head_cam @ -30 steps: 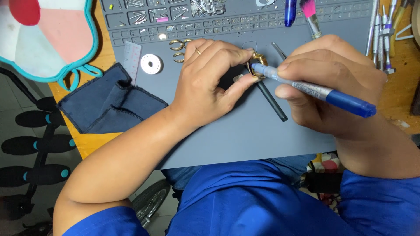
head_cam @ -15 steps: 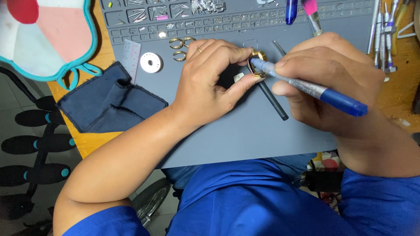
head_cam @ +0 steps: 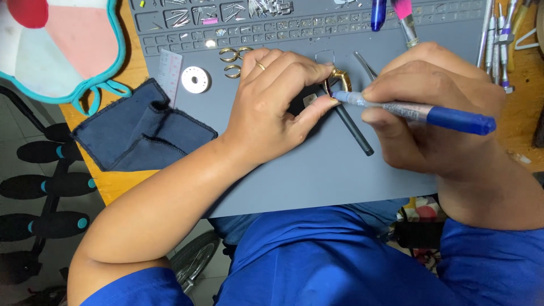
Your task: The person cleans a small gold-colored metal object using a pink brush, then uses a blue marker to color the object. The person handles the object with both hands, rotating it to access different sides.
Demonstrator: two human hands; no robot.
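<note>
My left hand (head_cam: 277,105) pinches a small gold ring-shaped piece (head_cam: 339,77) between thumb and fingers, just above the grey work mat (head_cam: 317,175). My right hand (head_cam: 436,113) grips a blue pen-like tool (head_cam: 419,112) whose tip touches the gold piece. A thin black rod (head_cam: 354,131) lies on the mat under the tool tip, angled toward me. Much of the gold piece is hidden by my fingers.
Three gold rings (head_cam: 232,61) and a white round spool (head_cam: 195,79) lie left of my left hand. A dark blue cloth (head_cam: 141,130) hangs over the mat's left edge. Tweezers and screwdrivers (head_cam: 498,39) stand at the far right; small parts fill the mat's top trays (head_cam: 226,14).
The blue tool has tilted a little flatter in my right hand and its tip has stayed on the gold piece. My left hand keeps its pinch.
</note>
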